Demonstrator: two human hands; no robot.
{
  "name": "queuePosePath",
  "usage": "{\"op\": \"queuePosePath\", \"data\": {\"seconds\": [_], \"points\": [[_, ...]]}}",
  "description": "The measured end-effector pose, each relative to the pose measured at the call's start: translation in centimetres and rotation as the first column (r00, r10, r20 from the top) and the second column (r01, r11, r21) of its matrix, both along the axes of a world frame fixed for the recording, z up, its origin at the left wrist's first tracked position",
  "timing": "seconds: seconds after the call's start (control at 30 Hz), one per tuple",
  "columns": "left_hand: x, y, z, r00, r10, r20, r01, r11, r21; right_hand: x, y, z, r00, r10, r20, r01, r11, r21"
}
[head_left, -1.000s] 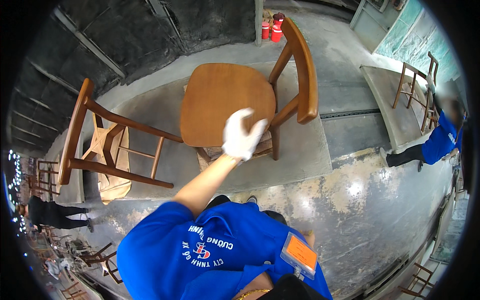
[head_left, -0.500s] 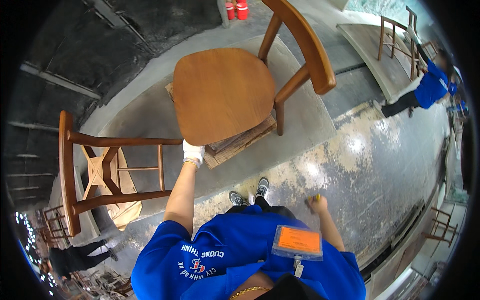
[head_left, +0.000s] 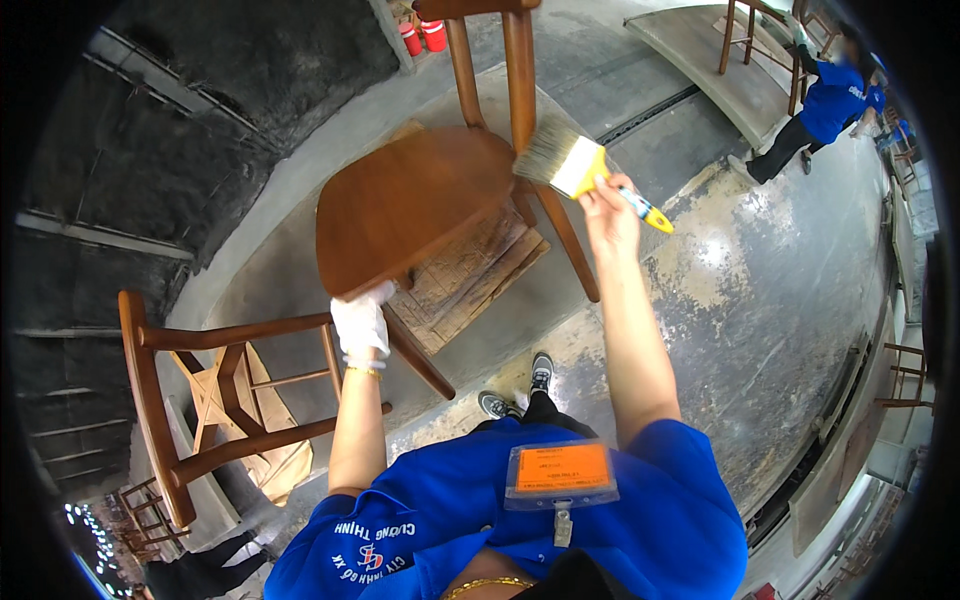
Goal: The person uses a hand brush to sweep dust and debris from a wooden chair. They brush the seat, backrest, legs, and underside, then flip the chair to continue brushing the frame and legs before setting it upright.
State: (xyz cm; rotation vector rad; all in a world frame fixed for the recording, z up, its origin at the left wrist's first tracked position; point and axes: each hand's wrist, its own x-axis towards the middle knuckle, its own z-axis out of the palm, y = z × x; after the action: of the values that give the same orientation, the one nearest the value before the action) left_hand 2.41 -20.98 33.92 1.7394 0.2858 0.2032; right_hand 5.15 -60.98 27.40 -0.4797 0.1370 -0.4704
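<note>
The person's left hand (head_left: 358, 325), in a white glove, is at the lower left edge of the seat of a brown wooden chair (head_left: 410, 205). Its fingers are bent in around that edge and have hold of it; the fingertips are partly hidden, so how tightly they close cannot be told. The chair stands tilted in the upper middle of the frame, its rounded seat sloping, its backrest cut by the top edge and one leg slanting down toward the centre.

The right hand (head_left: 608, 212), bare, is right of centre with its fingers closed around a wide paintbrush (head_left: 585, 168). The brush's yellow handle points to the lower right and its grey bristles point to the upper left, overlapping the chair's rear upright in the view; whether they touch it cannot be told.

Beneath the chair, near the middle, lie wooden boards (head_left: 465, 285) on a grey platform (head_left: 290, 260). At the left, a second chair (head_left: 155, 410) lies with its curved backrest near the frame's left side, beside tan sheeting (head_left: 285, 462). Red buckets (head_left: 432, 37) stand at the top. At the upper right, a co-worker (head_left: 835, 100) in a blue shirt reaches toward another chair (head_left: 745, 45). An orange badge (head_left: 563, 470) hangs on the person's own blue shirt (head_left: 650, 510) at the lower middle.
</note>
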Motion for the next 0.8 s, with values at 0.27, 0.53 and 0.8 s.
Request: {"op": "queuePosePath", "data": {"seconds": [0.27,0.53,0.8], "points": [[9.1,1.1,0.4,0.997,-0.022,0.076,0.02,1.0,0.023,-8.1,-1.0,-17.8,0.71,-0.332,-0.621,0.377,0.924,-0.063],[12.6,1.8,0.4,0.989,-0.102,0.11,0.087,0.987,0.132,6.3,4.3,-6.6,0.512,-0.672,-0.535,0.335,0.73,-0.596],[11.9,1.8,0.1,0.982,-0.175,0.065,0.152,0.953,0.263,5.0,1.2,-5.2,0.836,-0.295,-0.463,0.266,0.955,-0.128]]}}
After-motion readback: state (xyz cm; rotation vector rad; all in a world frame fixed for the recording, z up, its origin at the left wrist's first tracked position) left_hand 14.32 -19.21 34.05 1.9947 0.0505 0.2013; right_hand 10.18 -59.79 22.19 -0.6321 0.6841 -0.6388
